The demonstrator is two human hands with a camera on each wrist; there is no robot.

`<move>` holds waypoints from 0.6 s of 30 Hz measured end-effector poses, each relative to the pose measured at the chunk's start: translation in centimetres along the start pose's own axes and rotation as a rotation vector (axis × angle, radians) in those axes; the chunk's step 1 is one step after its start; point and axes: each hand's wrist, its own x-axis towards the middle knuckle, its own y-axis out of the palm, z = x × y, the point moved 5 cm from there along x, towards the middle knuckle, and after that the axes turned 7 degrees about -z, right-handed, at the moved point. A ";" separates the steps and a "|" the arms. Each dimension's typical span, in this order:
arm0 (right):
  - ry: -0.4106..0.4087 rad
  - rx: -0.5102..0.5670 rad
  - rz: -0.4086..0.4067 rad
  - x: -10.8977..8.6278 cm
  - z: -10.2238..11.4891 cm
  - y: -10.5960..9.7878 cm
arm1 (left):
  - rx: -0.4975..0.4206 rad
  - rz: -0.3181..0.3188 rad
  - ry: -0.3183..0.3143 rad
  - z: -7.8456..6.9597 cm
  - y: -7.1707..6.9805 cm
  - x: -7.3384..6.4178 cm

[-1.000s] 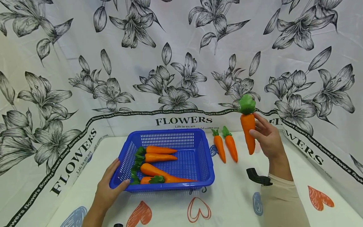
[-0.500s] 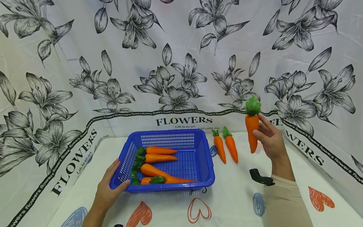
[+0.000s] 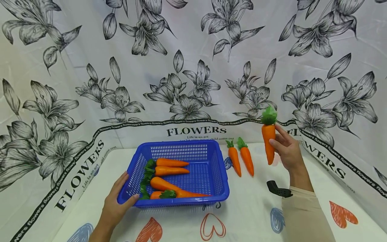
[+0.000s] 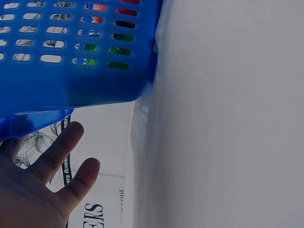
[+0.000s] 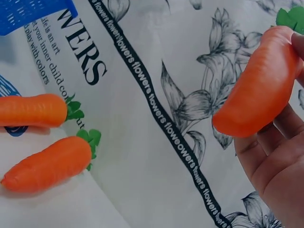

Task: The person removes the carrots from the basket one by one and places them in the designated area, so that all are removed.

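In the head view, my right hand [image 3: 288,148] holds a carrot [image 3: 268,144] upright, leafy top up, between thumb and fingers. It is raised over the table's right side. The right wrist view shows the same carrot [image 5: 261,90] against the palm. My left hand [image 3: 113,203] rests at the near left corner of a blue plastic basket [image 3: 223,181], thumb on the rim and fingers along the left side. From the left wrist, two fingers [image 4: 57,152] look spread and extended by the basket wall [image 4: 71,90]. Several carrots [image 3: 170,171] lie inside, leaves toward the left.
Right of the basket, two carrots [image 3: 234,160] [image 3: 247,160] lie side by side on the white tablecloth [image 3: 248,215]. A flower-printed curtain [image 3: 193,111] stands behind the table. A black curved piece [image 3: 279,190] sits at my right wrist.
My right hand has shifted slightly right with the carrot, then held nearly still. The left hand stays on the basket. The whole head view has dropped a little lower in frame.
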 end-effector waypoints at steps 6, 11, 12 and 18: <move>0.023 -0.006 -0.023 0.2 -0.9 -0.5 | -0.003 0.001 -0.005 -0.1 0.0 -0.1; 0.065 -0.010 -0.080 0.3 -2.0 -1.3 | -0.009 -0.001 0.003 -0.2 0.0 0.0; 0.074 -0.012 -0.092 0.3 -2.3 -1.4 | -0.008 -0.003 0.005 -0.2 0.0 0.0; 0.142 -0.052 -0.145 0.4 -3.7 -1.6 | -0.001 -0.007 0.005 0.0 0.1 0.0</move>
